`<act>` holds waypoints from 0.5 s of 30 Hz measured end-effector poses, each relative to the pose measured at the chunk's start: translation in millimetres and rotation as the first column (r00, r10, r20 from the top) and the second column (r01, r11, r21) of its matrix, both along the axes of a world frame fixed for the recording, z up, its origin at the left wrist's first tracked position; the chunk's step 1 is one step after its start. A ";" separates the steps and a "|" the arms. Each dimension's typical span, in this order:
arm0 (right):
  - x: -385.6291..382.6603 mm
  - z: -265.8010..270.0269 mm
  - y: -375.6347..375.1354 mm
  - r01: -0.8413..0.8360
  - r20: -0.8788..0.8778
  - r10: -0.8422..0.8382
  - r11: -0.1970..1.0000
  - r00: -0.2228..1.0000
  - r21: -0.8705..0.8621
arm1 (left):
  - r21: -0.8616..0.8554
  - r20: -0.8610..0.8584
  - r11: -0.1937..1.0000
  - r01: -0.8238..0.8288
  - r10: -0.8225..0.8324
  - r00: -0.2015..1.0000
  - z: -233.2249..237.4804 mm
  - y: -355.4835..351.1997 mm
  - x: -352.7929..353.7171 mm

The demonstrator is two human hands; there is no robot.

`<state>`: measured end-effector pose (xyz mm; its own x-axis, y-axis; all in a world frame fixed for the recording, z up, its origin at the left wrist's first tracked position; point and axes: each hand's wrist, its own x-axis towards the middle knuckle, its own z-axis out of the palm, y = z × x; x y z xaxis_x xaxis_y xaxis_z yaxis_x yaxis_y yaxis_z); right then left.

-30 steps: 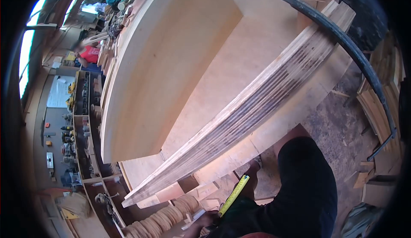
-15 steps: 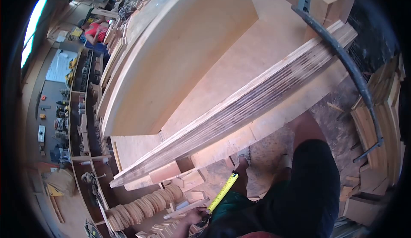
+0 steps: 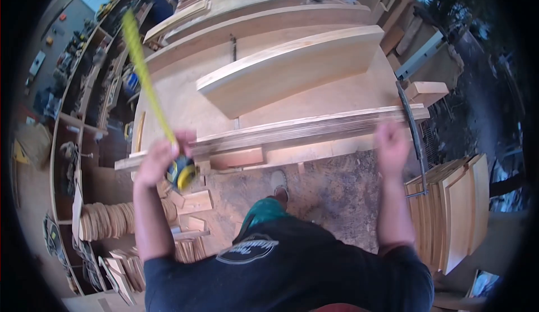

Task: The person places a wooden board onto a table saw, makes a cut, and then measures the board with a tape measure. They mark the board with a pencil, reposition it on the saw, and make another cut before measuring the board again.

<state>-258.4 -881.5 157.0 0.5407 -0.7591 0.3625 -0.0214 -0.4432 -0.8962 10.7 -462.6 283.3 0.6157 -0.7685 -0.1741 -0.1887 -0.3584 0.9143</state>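
A tape measure [image 3: 182, 174] with a dark and yellow case is gripped in my left hand [image 3: 160, 157]. Its yellow blade [image 3: 143, 73] is pulled out and points up to the far left, smeared by motion. This hand is in front of the left end of a long laminated board [image 3: 281, 130]. Toward the board's right end, my right hand [image 3: 391, 143] is raised close to its front edge; its fingers are blurred. A dark metal clamp [image 3: 411, 124] spans the board's right end, just beyond that hand.
Behind the laminated board, a thick curved wooden piece [image 3: 297, 70] lies on a plywood-topped bench [image 3: 174, 107]. Curved boards [image 3: 457, 211] are stacked at the right. Round wooden pieces [image 3: 106, 220] form a row at lower left. Tool shelves [image 3: 84, 96] line the left.
My left hand has risen from low beside my leg to the board's left end, with more tape blade out. My right hand has come into view. The camera view has turned.
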 end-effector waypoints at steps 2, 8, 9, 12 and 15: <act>58.7 45.6 -86.3 -0.015 0.070 0.039 0.946 0.997 -0.322 | -0.079 -0.014 0.996 -0.033 0.032 0.999 -2.2 -14.4 47.4; 160.1 110.6 -179.6 -0.079 -0.670 -0.012 0.991 0.742 -0.106 | 0.105 -0.148 0.979 0.177 -0.161 0.976 -32.1 -58.7 120.4; 168.1 109.5 -194.9 -0.131 -0.730 0.125 0.990 0.672 0.049 | 0.077 -0.024 0.978 0.193 -0.192 0.981 -52.4 -60.5 128.5; 174.8 83.5 -228.9 -0.252 -0.428 0.339 0.935 0.838 0.248 | 0.087 0.109 0.972 0.216 -0.225 0.968 -71.1 -71.4 122.8; 193.6 58.8 -252.6 -0.271 -0.458 0.415 0.897 0.786 0.349 | 0.098 0.219 0.981 0.170 -0.188 0.958 -79.3 -80.4 123.3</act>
